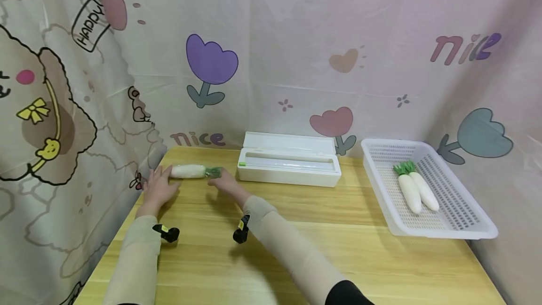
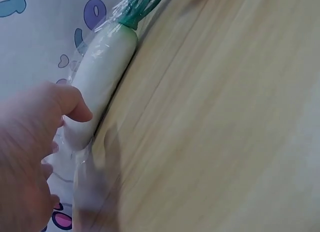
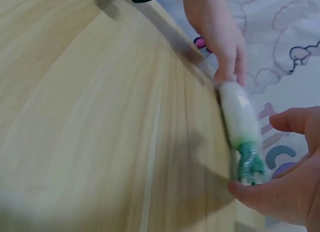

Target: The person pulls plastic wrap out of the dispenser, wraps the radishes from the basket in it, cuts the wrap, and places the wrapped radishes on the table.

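A white radish [image 1: 188, 171] with green leaves lies along the table's far left edge, wrapped in clear plastic film [image 2: 100, 42]. My left hand [image 1: 160, 188] is at its leafless end; in the left wrist view the thumb overlaps the radish's side and the other fingers sit beyond its end. At the leafy end is my right hand [image 1: 227, 184], its thumb and a finger spread apart around the green tops [image 3: 251, 164] in the right wrist view. Whether that thumb touches the film I cannot tell.
A white film dispenser box [image 1: 290, 176] with its lid raised stands at the back middle of the table [image 1: 338, 229]. To the right, a white plastic basket [image 1: 440, 235] holds two radishes [image 1: 417, 192]. A printed curtain [image 1: 262, 51] hangs behind and left.
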`<state>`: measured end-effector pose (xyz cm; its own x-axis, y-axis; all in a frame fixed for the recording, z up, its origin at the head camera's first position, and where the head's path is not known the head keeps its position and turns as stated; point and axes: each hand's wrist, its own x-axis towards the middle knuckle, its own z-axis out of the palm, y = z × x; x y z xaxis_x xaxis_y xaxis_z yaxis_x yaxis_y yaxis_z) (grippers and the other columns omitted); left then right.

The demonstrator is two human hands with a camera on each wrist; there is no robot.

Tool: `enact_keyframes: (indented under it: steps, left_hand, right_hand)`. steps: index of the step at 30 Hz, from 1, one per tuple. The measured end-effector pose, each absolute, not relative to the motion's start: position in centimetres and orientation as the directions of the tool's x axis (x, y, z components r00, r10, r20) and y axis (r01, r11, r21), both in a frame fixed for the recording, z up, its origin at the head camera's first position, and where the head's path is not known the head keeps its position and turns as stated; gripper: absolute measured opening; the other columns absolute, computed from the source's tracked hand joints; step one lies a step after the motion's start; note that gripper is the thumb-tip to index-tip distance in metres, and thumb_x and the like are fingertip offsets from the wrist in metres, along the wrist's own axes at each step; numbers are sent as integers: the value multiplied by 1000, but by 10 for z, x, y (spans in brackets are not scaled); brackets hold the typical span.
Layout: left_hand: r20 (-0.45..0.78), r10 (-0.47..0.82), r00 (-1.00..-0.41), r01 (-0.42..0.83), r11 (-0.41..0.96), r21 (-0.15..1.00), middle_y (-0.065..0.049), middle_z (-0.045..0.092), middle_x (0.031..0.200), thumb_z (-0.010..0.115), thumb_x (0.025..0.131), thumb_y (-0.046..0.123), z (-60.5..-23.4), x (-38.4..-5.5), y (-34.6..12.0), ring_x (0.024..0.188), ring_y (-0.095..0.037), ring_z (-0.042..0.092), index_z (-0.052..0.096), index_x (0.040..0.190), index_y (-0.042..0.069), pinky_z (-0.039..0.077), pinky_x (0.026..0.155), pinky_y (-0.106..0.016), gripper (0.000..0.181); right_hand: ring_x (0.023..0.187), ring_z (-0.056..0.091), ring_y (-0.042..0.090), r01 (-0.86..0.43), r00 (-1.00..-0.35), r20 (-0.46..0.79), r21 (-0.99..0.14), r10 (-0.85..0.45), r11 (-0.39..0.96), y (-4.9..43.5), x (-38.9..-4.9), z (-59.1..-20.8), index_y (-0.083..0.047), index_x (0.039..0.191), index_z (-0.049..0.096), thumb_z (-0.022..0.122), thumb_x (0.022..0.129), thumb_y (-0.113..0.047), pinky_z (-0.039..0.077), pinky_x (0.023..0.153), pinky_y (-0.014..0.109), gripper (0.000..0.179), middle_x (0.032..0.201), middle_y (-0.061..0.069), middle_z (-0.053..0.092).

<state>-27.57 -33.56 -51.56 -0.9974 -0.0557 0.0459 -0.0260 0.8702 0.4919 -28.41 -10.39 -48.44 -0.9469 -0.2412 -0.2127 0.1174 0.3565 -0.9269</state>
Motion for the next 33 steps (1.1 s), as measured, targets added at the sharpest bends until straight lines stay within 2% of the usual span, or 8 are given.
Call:
enact_keyframes:
  steps: [6,10,16,25,33]
  left_hand:
    - [69,-72,-995,-32,887,461,-35,14,156,56,91,30,-515,-270,-335,143,-59,3,27,152,4,6,107,-79,72]
    - [66,-74,-995,-36,890,455,-34,14,156,55,92,28,-516,-265,-334,143,-58,5,25,153,5,7,105,-80,71]
    - [76,-65,-995,-24,895,446,-34,15,156,55,93,29,-515,-257,-333,142,-58,6,24,153,5,8,104,-81,71]
    - [149,-36,-988,33,899,437,-35,19,154,55,94,25,-514,-247,-324,141,-58,10,28,151,5,11,102,-82,66]
    - [220,33,-975,122,906,406,-33,23,153,57,94,25,-498,-227,-294,142,-57,12,30,151,7,12,105,-80,66]
  right_hand:
    - [148,27,32,101,-911,-241,-917,-334,386,-81,-272,-476,-9,155,23,66,90,-23,23,122,44,79,160,13,27]
    - [148,27,32,25,-892,-210,-907,-401,420,-62,-264,-471,-12,155,22,63,92,-25,25,121,46,76,161,11,25]
    - [150,22,30,-87,-858,-160,-891,-487,446,-32,-254,-474,-10,156,18,62,94,-22,20,123,46,78,163,11,20]
    - [150,20,33,-360,-787,-83,-743,-611,564,31,-231,-478,-5,155,16,60,96,-19,21,122,48,75,162,19,17]
    - [147,23,39,-434,-805,-41,-639,-592,635,82,-207,-470,-5,155,17,58,97,-21,26,119,53,73,162,20,15]
